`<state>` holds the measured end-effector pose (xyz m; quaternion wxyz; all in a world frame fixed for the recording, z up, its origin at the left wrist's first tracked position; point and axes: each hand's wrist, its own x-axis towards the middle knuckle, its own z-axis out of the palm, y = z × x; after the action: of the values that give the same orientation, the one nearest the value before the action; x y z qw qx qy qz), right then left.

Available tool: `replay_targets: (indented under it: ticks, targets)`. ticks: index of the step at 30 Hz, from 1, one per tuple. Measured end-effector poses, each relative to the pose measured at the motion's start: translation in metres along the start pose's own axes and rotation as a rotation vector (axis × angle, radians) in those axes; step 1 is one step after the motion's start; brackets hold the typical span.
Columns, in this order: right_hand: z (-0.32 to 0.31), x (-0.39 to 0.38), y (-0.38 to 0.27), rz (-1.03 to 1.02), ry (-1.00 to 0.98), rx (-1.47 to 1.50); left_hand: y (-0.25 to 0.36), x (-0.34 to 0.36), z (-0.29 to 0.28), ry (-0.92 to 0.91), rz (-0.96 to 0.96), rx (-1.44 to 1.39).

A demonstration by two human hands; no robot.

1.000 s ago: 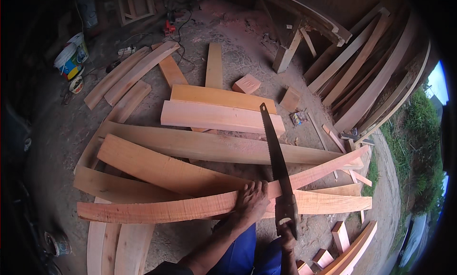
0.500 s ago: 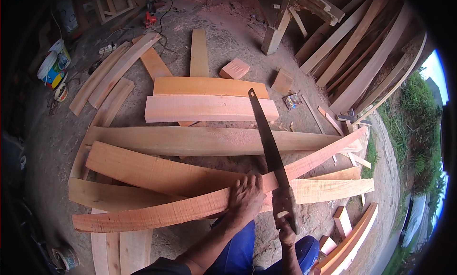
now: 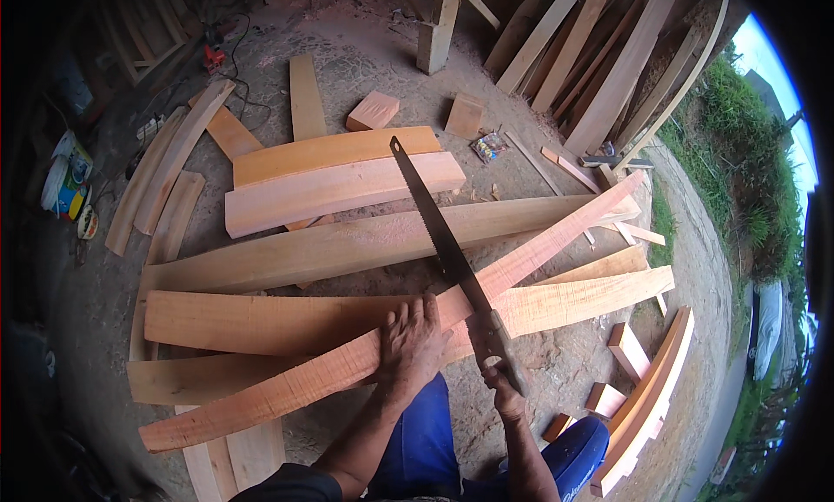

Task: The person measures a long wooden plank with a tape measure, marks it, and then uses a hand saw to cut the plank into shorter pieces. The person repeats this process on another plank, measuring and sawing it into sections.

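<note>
Over loose boards on the floor, running lower left to upper right, lies the curved reddish plank, with a handsaw across it right of its middle. Toothed edge faces left, toward the left hand, which sits just beside the blade: main risk. If the teeth skip sideways or the blade jumps out of line, it could catch those fingers. Whether the teeth have bitten into the wood, can't tell. Second risk: the plank could rock or twist, since it curves and lies over an uneven, apparently unclamped pile: an orange board on the left, a pale board on the right; one pressing hand may not stop it turning. Blade could also bind if the cut pinches. Pose: left hand palm down over the plank, fingers pointing away from the body, left forearm slanting up from the lower edge; it looks like pressing, but can't tell whether the fingertips hook under the far edge. Right hand is closed around the saw's handle at its near end, lower than the plank in view, right forearm reaching up and slightly left, between the blue trouser legs; blade tip points away, up and left.
</note>
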<state>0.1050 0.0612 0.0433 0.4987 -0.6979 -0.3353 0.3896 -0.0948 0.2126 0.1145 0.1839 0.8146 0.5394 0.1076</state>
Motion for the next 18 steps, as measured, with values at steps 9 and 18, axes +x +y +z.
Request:
replay_targets:
  ticks: [9, 18]
  targets:
    - [0.007, 0.006, 0.0, -0.08, -0.062, -0.012, 0.009, -0.002, -0.004, 0.048, -0.06, 0.059]
    - [-0.002, 0.011, 0.002, -0.171, -0.197, -0.08, 0.011, -0.003, 0.002, 0.059, -0.071, 0.071]
